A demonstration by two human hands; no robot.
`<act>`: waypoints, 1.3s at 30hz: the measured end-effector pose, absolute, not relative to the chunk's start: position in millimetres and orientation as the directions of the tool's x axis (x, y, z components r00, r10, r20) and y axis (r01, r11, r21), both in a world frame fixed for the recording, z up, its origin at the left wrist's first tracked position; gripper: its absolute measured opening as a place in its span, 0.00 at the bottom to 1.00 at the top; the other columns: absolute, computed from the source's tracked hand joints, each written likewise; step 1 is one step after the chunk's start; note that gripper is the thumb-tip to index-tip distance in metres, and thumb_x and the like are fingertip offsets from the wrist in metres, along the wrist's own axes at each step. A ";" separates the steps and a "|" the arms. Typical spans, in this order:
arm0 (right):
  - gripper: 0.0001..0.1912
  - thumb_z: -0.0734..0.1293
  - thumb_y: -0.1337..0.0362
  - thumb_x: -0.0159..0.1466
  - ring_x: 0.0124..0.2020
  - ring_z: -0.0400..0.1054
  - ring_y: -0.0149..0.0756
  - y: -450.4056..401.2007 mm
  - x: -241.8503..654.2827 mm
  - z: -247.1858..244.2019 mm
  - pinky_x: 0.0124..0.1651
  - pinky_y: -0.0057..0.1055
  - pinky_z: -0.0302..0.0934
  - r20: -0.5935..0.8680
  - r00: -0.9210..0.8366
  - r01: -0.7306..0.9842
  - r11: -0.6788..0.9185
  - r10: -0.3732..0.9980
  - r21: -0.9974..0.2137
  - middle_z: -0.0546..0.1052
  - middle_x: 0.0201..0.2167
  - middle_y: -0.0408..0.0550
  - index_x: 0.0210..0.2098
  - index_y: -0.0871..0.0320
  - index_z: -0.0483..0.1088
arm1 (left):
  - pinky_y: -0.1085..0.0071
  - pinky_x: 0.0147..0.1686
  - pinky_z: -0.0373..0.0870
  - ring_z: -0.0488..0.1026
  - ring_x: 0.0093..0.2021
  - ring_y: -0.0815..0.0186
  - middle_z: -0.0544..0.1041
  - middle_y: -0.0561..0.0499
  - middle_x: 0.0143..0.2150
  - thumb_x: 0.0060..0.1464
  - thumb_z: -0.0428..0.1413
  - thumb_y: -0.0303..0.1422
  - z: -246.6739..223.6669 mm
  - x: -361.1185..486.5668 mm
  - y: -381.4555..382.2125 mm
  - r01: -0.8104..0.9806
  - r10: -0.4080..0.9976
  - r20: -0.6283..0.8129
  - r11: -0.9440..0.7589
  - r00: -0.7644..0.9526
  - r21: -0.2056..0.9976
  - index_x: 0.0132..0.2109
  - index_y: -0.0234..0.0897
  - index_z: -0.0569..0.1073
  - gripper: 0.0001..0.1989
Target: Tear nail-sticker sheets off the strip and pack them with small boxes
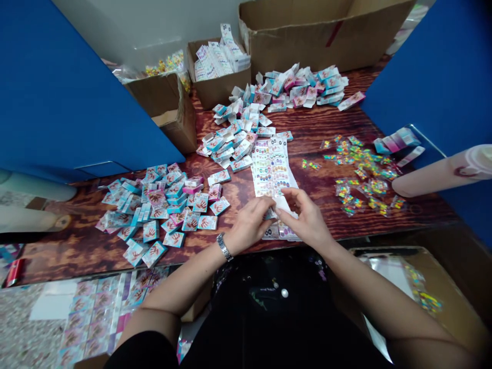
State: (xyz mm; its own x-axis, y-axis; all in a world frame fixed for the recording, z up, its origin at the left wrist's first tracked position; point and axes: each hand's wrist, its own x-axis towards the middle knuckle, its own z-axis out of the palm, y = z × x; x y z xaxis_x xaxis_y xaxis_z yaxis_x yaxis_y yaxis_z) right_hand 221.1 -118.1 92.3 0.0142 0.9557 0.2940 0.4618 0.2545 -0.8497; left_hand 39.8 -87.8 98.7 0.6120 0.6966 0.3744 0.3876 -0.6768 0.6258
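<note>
Table (330,128): printed sheets (271,169) at centre front; folded cartons (154,215) heaped to left, more cartons (292,87) spread behind; small clear packets (361,174) to right; cardboard box (219,89) holding sheets at back edge, larger carton (315,31) behind, to its right.

The left hand (249,225), a metal watch (224,246) on its wrist, and the right hand (305,218) pinch a white card (283,204) over printed sheets (271,171) near the front edge of the wooden bench (73,253). Small blue-and-white boxes (161,215) lie heaped left and behind; shiny packets (363,174) lie toward the right edge.
</note>
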 end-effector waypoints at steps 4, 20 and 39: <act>0.14 0.66 0.62 0.64 0.37 0.71 0.35 -125.2 212.8 92.2 0.43 0.34 0.69 0.288 0.081 0.433 0.227 0.954 -0.872 0.76 0.39 0.47 0.50 0.54 0.68 | 0.58 0.54 0.69 0.68 0.57 0.57 0.70 0.41 0.55 0.59 0.50 0.23 96.8 41.5 -91.1 0.473 0.678 0.369 -0.720 0.636 0.508 0.58 0.37 0.61 0.21; 0.13 0.73 0.58 0.57 0.37 0.73 0.35 -113.6 208.0 86.9 0.43 0.35 0.70 0.022 0.085 -0.055 0.026 0.996 -0.998 0.79 0.36 0.45 0.40 0.55 0.76 | 0.57 0.53 0.71 0.69 0.56 0.53 0.68 0.34 0.59 0.62 0.50 0.28 91.4 42.8 -94.1 0.574 0.697 0.403 -0.718 0.593 0.394 0.70 0.33 0.41 0.35; 0.23 0.61 0.72 0.66 0.50 0.71 0.41 -142.1 186.6 88.7 0.54 0.41 0.66 0.593 -0.039 0.618 0.486 0.804 -0.618 0.76 0.50 0.53 0.59 0.56 0.65 | 0.63 0.40 0.70 0.67 0.43 0.56 0.70 0.38 0.45 0.64 0.41 0.27 88.1 47.9 -99.4 0.762 0.757 0.291 -0.636 0.585 0.122 0.69 0.24 0.29 0.36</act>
